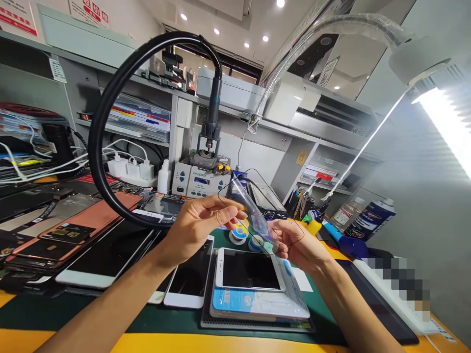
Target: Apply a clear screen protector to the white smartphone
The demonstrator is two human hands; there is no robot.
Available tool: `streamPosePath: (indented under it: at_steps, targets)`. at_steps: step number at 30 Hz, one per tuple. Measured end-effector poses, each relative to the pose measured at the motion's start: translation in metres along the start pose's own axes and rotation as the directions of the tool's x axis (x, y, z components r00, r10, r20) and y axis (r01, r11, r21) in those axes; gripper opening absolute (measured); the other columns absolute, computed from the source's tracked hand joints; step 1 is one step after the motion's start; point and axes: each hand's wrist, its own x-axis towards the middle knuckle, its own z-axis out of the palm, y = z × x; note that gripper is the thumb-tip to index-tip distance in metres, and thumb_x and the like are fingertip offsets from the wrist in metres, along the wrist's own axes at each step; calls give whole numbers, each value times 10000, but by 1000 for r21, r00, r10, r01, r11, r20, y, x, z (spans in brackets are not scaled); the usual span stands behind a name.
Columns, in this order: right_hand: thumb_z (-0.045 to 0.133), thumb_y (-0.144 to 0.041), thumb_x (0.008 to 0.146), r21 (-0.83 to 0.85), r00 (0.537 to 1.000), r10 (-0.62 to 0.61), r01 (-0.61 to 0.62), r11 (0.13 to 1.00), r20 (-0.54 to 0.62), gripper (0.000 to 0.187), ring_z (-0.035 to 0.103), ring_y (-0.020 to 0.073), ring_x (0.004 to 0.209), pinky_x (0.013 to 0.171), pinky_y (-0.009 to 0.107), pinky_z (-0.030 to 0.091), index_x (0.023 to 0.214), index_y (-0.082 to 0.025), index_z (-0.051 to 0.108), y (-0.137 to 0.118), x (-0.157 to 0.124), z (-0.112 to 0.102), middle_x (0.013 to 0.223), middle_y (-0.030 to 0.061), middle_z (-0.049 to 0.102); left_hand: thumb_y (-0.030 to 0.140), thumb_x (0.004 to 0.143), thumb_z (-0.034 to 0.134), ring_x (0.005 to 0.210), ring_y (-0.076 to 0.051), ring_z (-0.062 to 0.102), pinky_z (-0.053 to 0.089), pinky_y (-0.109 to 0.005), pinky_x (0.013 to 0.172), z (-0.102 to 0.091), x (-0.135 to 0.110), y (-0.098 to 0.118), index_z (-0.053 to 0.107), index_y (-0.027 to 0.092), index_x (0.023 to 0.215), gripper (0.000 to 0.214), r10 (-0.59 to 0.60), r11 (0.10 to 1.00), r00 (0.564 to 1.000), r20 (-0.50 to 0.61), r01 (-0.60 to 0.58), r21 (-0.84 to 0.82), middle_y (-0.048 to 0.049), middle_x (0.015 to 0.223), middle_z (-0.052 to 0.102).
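Note:
Both hands are raised above the phones, holding a clear screen protector with a thin black outline; a glossy strip of clear film shows along its middle. My left hand pinches near its left side with thumb and fingertips. At the lower right, my right hand grips it between thumb and fingers. Below lies a white phone with a dark screen, resting on a blue and clear package. Another white phone lies to its left. Solder spools stand just behind the hands.
A hot-air station stands at the back, its thick black hose looping on the left. Phones and parts crowd the left. A lit lamp hangs at right above a spray can and a bottle.

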Motion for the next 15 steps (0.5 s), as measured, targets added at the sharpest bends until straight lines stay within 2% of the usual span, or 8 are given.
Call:
streamPosePath:
  at_steps: [5,7,10,13,15]
  targets:
    - [853,-363,690,3,1000,-13,13,1000,-2,347,381,32,416,392,164,360,650,-151,582,0,0,-1,557,-58,502,370,910,772,770,-155,701,569,-290,793,0,-1,1,836,239,959,154,26,999,1000,-3,-26,36,-42,941,805]
    - [847,-330,684,5,1000,-5,6,1000,-14,313,389,25,412,392,165,354,685,-147,593,0,0,-2,596,-61,522,369,904,775,804,-166,692,560,-298,785,0,-1,1,838,242,943,147,28,998,1000,-12,-28,51,-48,999,789]
    - [843,-318,675,4,999,6,-6,1000,-36,311,405,25,407,387,165,350,687,-146,584,-1,1,-1,602,-68,516,334,887,791,1051,-216,674,546,-317,901,0,0,0,841,257,905,93,60,997,997,-41,-58,47,-50,1103,745]
    - [833,-318,672,0,999,1,-1,1000,-38,303,397,22,400,385,167,347,690,-146,585,-2,1,-1,604,-69,516,302,898,780,1337,-254,552,433,-371,1146,2,1,0,847,267,885,77,111,993,993,-44,-109,53,-57,1146,725]
    - [825,-318,674,-4,999,-4,4,1000,-32,288,382,22,402,383,168,340,697,-144,597,-1,1,0,593,-68,510,302,912,767,1453,-264,459,368,-401,1217,3,1,1,851,279,905,87,114,993,993,-21,-113,45,-61,1258,707]
